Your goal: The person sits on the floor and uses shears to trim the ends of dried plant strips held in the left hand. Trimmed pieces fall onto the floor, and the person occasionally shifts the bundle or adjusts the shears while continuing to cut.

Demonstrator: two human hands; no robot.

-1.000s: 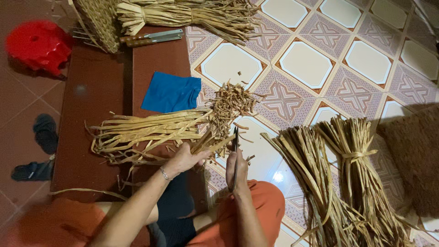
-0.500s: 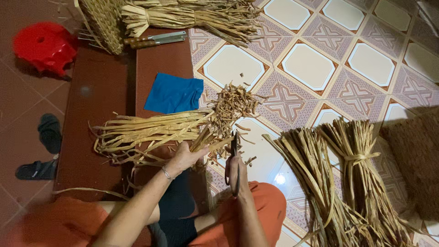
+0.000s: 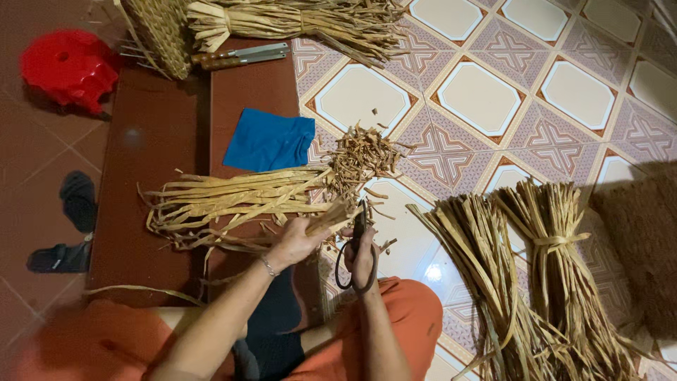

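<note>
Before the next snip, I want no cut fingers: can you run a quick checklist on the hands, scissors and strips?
1. Left hand grips the dried strips near their ends: ok.
2. Right hand is through the loops of the scissors: ok.
3. Blades point at the strip ends: ok.
4. Left fingers out of the blades' path: cannot tell, they sit close and the strips hide them.
5. Blades open or closed: cannot tell.
6. Pile of cut bits lies apart from both hands: ok.

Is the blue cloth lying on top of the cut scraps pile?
No, the blue cloth lies flat on the brown board, beside the scraps pile.
</note>
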